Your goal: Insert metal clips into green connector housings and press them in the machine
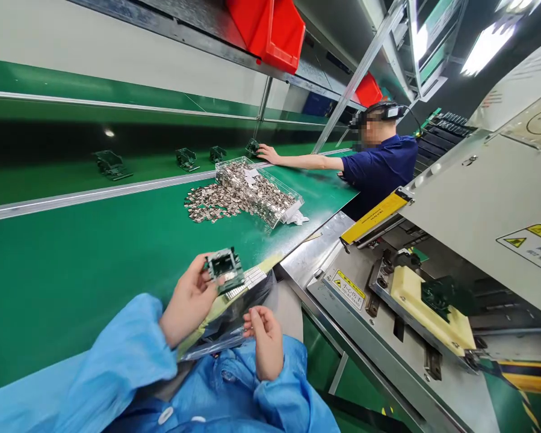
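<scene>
My left hand [189, 299] is closed around the edge of a small dark green plastic part [225, 268] with a square opening, held above the table edge. My right hand [265, 340] is in front of my body, its fingers curled and thumb close against them. Whether anything small sits in its fingertips is hidden. Below and between my hands lies a clear plastic bag [216, 338]. Beside the green part, a sheet of small white labels or pieces [248, 282] rests on yellowish paper [270, 263].
A clear tray [292, 209] holds many small metal pieces, with more heaped beside it [213, 201]. Several green parts [111, 165] stand along the back ledge. A co-worker [383, 159] reaches toward one. At right is a machine [364, 319] with a cream fixture [432, 310].
</scene>
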`<state>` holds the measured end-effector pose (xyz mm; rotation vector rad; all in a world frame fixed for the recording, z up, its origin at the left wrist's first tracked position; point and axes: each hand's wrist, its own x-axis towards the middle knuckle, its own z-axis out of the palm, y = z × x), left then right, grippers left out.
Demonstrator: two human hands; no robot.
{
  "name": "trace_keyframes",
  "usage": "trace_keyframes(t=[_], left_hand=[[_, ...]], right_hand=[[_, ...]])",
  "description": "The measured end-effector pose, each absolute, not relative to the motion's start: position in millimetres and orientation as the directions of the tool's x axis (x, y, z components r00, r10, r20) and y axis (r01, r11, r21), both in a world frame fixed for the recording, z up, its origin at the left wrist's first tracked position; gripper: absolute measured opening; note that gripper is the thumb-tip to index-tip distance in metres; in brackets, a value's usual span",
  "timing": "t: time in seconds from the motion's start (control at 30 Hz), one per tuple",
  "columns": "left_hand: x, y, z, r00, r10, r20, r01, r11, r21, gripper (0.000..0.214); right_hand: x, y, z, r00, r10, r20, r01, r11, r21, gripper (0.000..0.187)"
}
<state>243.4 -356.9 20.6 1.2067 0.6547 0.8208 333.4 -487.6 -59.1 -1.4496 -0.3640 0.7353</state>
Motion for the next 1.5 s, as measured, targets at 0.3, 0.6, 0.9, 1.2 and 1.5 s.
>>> trace_keyframes(t=[0.3,0.6,0.9,1.2,1.5], left_hand=[[305,-364,0,0.638,0.769,-0.028,-0.301,0.283,0.911,0.044],[287,-373,-3,0.563,0.826,-0.008,-0.176,0.129,0.976,0.038],[293,-366,-17,0.537,0.843,0.040,-0.033,-0.026,0.999,0.038],[291,-353,-5,0.580,0.808,0.105,-0.256,0.059,0.965,0.037],[250,-362,-7,0.693,0.721,0.004,-0.196,0.183,0.964,0.037]], right_hand=[[344,-436,-58,0.759,0.640,-0.120,-0.153,-0.004,-0.988,0.050],[328,-450,-79,0.742,0.669,0.043,0.124,-0.074,-0.989,0.041],[339,-458,-77,0.647,0.755,0.110,0.332,-0.148,-0.931,0.031],[376,-475,-79,0.604,0.796,-0.045,0.305,-0.283,-0.909,0.028],[371,-470,9,0.599,0.750,0.281,0.369,0.054,-0.928,0.010]])
